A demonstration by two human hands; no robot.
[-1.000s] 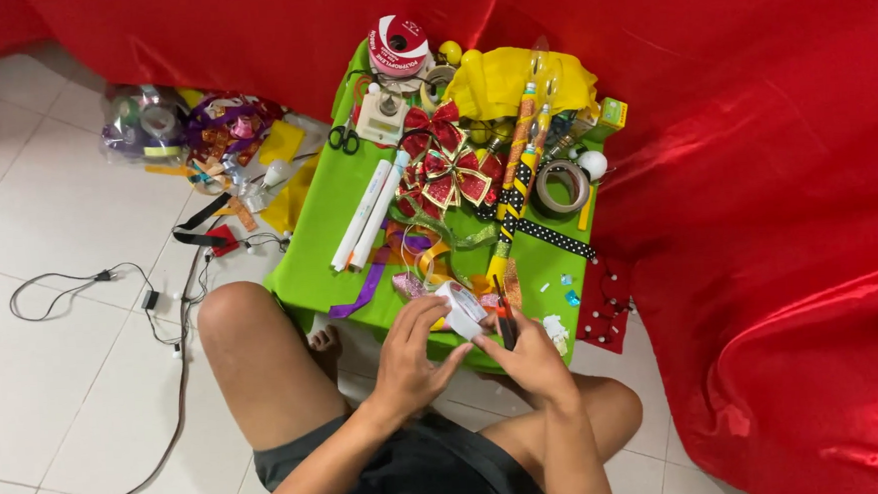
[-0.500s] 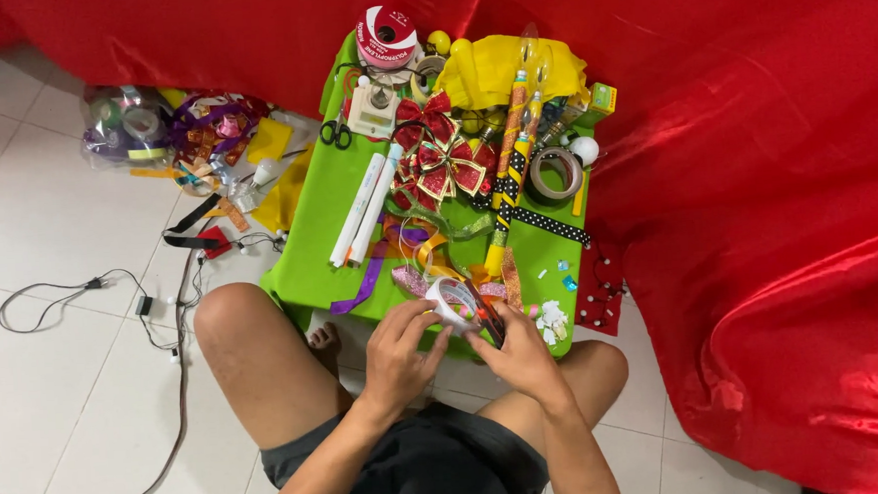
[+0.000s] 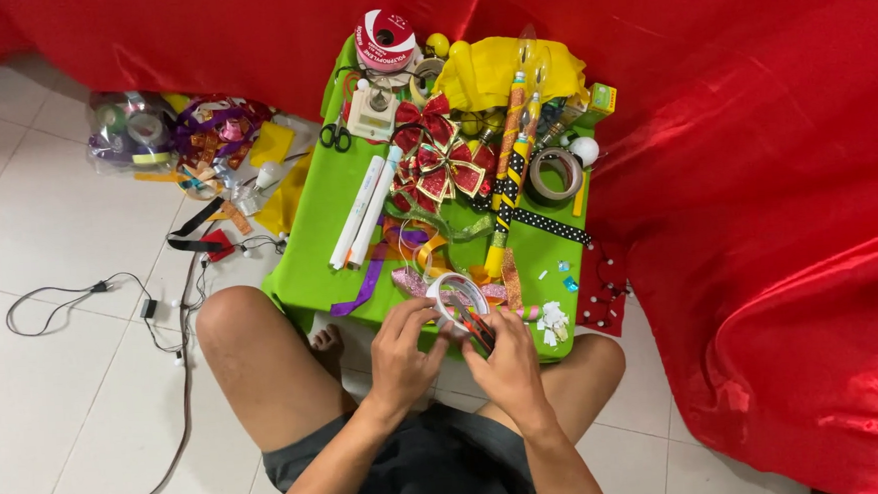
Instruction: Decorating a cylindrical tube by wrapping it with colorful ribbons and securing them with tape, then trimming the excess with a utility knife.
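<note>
Both hands sit a little further toward the right knee than half a second ago, and the tape roll they share has tipped so its open ring faces up. Left hand point(image 3: 401, 347) curls round the near-left rim of the tape roll point(image 3: 459, 298), fingers closed on it. Right hand point(image 3: 510, 362) is closed on red-handled scissors point(image 3: 475, 325), whose blades lie against the roll's inner edge. Roll and scissors hang over the near edge of the green desk point(image 3: 323, 233), just above the person's lap.

Close behind the roll lies a tangle of ribbons point(image 3: 409, 251), purple, orange and pink, touching the roll's far side and crowding that edge. Left of them two white tubes point(image 3: 362, 211) lie side by side, running away from the person. Red bows point(image 3: 436, 157) sit mid-desk, with a dotted black ribbon point(image 3: 548, 224) slanting to their right and a larger tape ring point(image 3: 555, 173) beyond it. White scraps point(image 3: 553, 323) lie just right of the right hand. At the far edge stand a red spool point(image 3: 385, 39) and yellow cloth point(image 3: 510, 68). Black scissors point(image 3: 334, 135) rest at the far left. Red cloth point(image 3: 758, 210) surrounds the desk; cables point(image 3: 111, 294) trail over the floor at left.
</note>
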